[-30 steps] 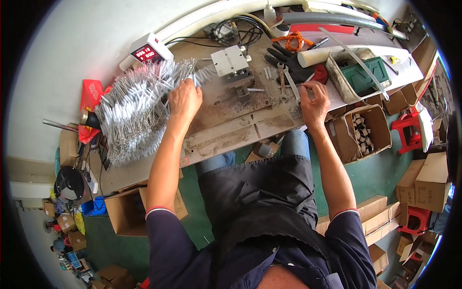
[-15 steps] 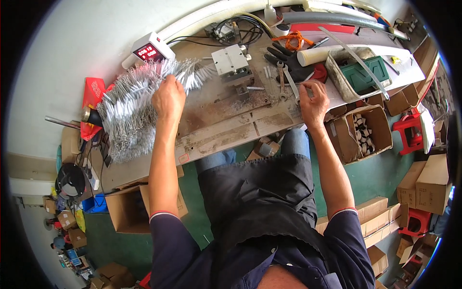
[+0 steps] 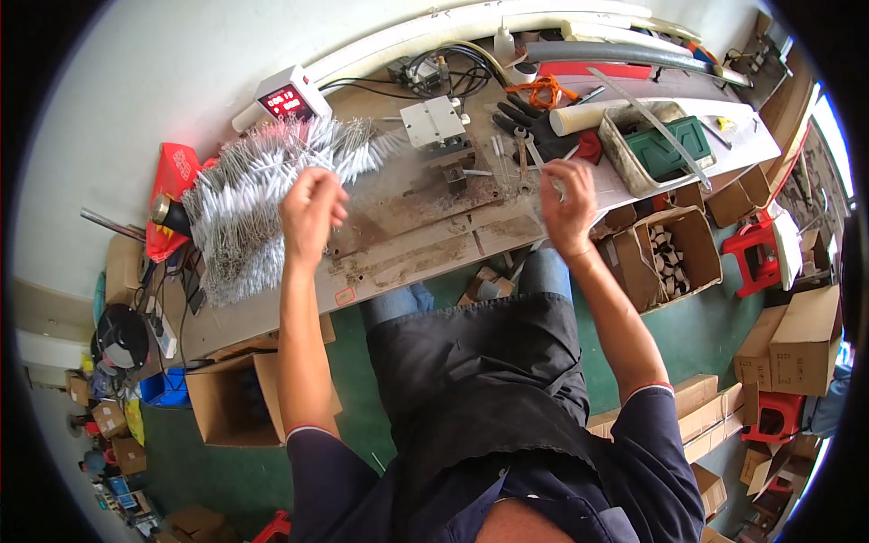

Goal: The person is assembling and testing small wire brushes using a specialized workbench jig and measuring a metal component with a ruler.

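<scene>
My left hand (image 3: 310,214) hovers at the near right side of a big heap of thin wire brushes (image 3: 249,204) with white bristles and looped wire ends. Its fingers are loosely bent and apart, and nothing shows in them. Above the bench's front edge, my right hand (image 3: 569,206) is raised with fingers apart, no object visible in it. Just beyond it lie two open-end wrenches (image 3: 521,149), partly covered by the hand. Between my hands stands a small metal fixture (image 3: 455,176) beside a pale metal box (image 3: 433,122) on the bench (image 3: 389,253).
A red-lit digital counter (image 3: 288,100) stands behind the heap. Dark work gloves (image 3: 540,134), a tray with a green lid (image 3: 668,147) and a long metal strip (image 3: 647,122) lie to the right. Below is a carton of black-and-white parts (image 3: 668,262); another open carton (image 3: 231,403) sits lower left.
Both hands have drawn back towards me, and their fingers have loosened. The left has come away from the brush heap; the right has shifted left. The whole view has shifted slightly.
</scene>
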Demonstrator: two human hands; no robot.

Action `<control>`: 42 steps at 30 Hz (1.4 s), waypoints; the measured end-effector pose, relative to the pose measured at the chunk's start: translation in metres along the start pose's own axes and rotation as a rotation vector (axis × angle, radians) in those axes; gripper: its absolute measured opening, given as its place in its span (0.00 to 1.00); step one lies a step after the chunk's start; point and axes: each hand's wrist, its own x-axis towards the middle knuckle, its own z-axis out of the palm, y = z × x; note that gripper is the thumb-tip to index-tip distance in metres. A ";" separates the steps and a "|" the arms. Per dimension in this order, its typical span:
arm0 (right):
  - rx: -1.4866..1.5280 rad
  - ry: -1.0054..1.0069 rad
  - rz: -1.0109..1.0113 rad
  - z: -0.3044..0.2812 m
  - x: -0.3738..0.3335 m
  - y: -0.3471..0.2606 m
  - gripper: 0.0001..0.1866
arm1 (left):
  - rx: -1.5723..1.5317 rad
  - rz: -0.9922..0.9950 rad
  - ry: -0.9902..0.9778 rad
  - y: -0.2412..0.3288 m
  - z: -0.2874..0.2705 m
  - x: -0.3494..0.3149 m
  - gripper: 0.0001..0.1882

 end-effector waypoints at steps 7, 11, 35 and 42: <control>0.229 -0.323 -0.035 0.006 -0.021 -0.096 0.08 | -0.211 -0.100 -0.508 -0.014 0.053 -0.034 0.07; 0.284 -0.532 0.190 -0.006 -0.033 -0.110 0.05 | -0.259 -0.161 -0.549 -0.020 0.066 -0.032 0.09; -0.112 -0.599 0.566 0.073 -0.009 -0.103 0.12 | 0.187 0.421 0.271 -0.087 0.096 0.068 0.07; -0.143 -0.564 0.622 0.087 -0.013 -0.109 0.13 | 0.176 0.480 0.282 -0.095 0.096 0.073 0.07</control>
